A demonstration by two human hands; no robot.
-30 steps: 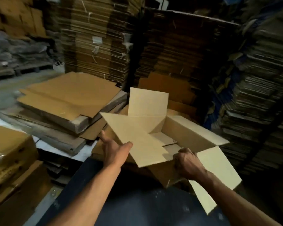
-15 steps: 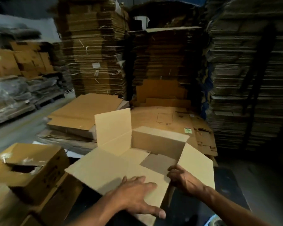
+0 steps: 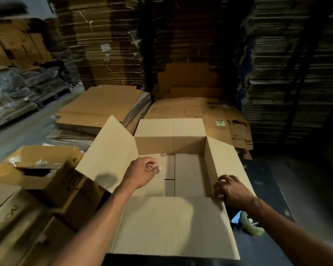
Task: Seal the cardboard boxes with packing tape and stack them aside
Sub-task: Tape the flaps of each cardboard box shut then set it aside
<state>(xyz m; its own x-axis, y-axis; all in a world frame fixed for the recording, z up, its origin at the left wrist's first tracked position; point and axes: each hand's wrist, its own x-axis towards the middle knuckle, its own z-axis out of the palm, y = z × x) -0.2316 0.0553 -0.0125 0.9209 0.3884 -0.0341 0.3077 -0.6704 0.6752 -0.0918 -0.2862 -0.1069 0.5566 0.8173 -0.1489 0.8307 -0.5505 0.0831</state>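
- One head-worn wide-angle view looks forward and steeply down, close over an open cardboard box (image 3: 171, 169) on a dark table (image 3: 267, 189).
- Both forearms enter from the bottom edge.
- Tall stacks of flattened cardboard (image 3: 104, 45) fill the background.
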